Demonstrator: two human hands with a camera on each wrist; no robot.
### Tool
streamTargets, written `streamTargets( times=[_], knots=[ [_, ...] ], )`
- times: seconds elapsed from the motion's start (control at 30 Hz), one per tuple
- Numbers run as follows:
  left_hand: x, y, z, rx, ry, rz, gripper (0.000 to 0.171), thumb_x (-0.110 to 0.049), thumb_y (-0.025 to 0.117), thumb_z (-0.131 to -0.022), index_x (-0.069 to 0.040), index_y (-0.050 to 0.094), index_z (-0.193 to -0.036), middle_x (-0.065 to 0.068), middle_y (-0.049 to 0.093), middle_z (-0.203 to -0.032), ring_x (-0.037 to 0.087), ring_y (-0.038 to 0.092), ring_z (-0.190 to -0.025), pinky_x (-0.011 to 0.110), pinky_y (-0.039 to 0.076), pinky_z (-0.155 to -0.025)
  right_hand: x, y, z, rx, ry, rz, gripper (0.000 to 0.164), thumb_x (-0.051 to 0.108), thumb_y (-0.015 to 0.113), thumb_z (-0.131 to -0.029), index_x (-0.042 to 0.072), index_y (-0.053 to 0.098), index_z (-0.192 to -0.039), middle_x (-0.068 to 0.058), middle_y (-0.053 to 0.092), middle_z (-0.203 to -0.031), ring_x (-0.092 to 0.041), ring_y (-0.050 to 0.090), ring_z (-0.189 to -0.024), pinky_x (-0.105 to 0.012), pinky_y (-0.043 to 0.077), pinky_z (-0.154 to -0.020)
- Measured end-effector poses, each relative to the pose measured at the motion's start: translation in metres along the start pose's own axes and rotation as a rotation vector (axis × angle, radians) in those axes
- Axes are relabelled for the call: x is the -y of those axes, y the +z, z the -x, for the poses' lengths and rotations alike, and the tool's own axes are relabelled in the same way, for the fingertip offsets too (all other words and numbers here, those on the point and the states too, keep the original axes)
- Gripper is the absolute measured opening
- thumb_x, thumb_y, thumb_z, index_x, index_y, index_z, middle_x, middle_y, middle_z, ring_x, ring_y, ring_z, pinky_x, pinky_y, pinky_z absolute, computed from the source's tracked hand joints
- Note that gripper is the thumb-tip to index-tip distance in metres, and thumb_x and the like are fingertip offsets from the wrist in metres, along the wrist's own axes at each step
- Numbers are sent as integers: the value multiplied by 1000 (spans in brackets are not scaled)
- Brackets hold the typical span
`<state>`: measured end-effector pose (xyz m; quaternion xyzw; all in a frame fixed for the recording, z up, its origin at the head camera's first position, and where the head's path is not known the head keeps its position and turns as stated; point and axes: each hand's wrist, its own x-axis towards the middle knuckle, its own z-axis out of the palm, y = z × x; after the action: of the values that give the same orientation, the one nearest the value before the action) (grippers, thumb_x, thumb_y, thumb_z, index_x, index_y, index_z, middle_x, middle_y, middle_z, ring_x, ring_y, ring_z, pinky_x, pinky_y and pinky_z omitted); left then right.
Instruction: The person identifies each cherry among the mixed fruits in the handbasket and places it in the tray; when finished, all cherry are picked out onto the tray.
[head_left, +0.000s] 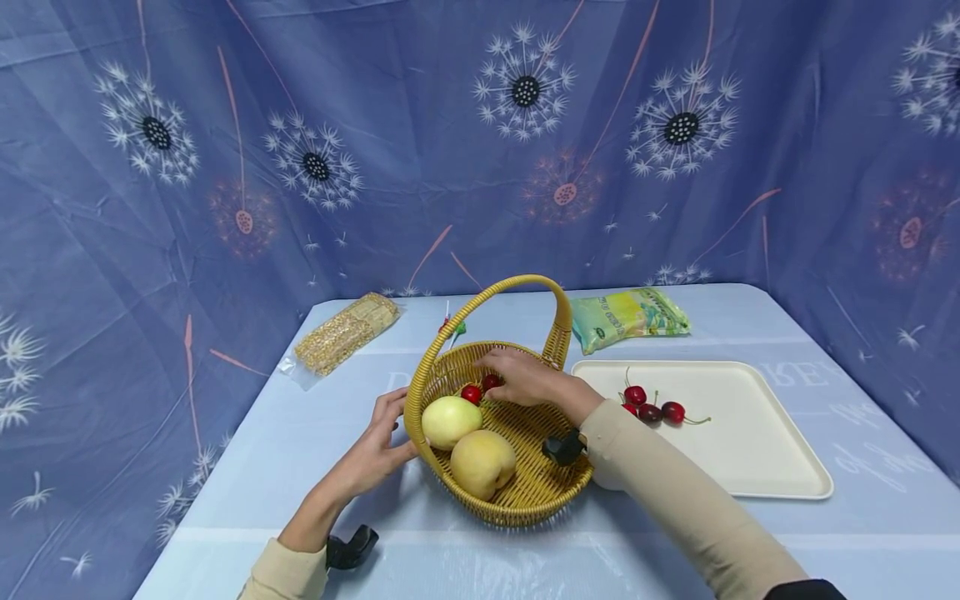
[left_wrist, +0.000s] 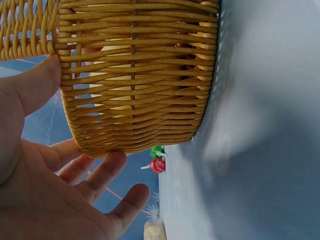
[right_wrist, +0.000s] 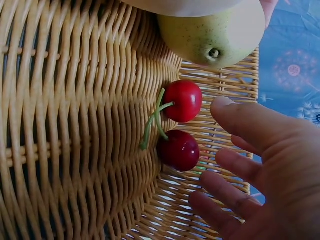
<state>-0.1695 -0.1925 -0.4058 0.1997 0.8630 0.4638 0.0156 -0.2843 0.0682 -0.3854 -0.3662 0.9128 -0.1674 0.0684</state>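
Note:
In the head view a yellow wicker basket [head_left: 525, 510] with a tall arched handle stands on the table. My left hand [head_left: 375, 450] rests against its left side, thumb and some fingertips touching the outer weave, the fingers spread. My right hand [head_left: 525, 379] reaches inside the basket. In the right wrist view its fingers are loosely bent, hold nothing and point at a bright red cherry [right_wrist: 183, 101] and a dark red cherry [right_wrist: 178, 150], whose green stems cross. A pale green fruit [head_left: 452, 422] and a yellow peach-like fruit [head_left: 483, 463] lie in the basket's left part.
Right of the basket, a cream tray [head_left: 757, 450] bears several cherries [head_left: 673, 412]. Behind stand a green-yellow packet [head_left: 626, 318] and lollipops [head_left: 459, 328]. A clear bag of grains [head_left: 347, 333] lies at the back left. A patterned blue curtain [head_left: 420, 150] surrounds the table.

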Motion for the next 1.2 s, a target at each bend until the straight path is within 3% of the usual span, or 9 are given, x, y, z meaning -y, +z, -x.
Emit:
streamTargets(
  times=[0.37,0.63,0.83,1.07,1.2],
  knots=[
    [0,-1,0,-3,-5,-9,63,-21,65,-89,-9,35,-142,13,16,-151,37,17,-141,64,24,-106,-5,6,0,120,0,-7,55,26,65,-89,12,47,-139,-9,47,-143,-28,39,-136,-43,32,-112],
    [-1,0,0,1,-13,-14,61,-18,65,-88,-9,36,-141,13,16,-151,37,17,-141,65,24,-105,-5,7,3,107,-12,4,48,21,67,-87,9,54,-132,-8,57,-127,-23,53,-118,-40,42,-102],
    [-1,0,0,-4,-8,-12,61,-18,66,-88,-10,37,-141,13,16,-151,37,16,-141,65,24,-105,-8,9,3,104,-13,17,41,16,69,-85,11,60,-124,-6,59,-118,-19,55,-106,-36,46,-92],
    [0,0,0,-5,-4,-11,60,-18,65,-88,-10,37,-140,12,16,-151,38,16,-141,67,24,-105,-9,8,5,118,6,3,38,16,69,-84,12,62,-122,-8,60,-126,-30,45,-131,-43,37,-108],
    [0,0,1,-3,-7,-11,59,-19,65,-89,-10,38,-140,12,16,-151,38,15,-142,67,23,-105,-9,7,6,106,7,-10,38,16,69,-85,11,62,-122,-7,59,-128,-28,48,-127,-42,38,-107]
  ],
)
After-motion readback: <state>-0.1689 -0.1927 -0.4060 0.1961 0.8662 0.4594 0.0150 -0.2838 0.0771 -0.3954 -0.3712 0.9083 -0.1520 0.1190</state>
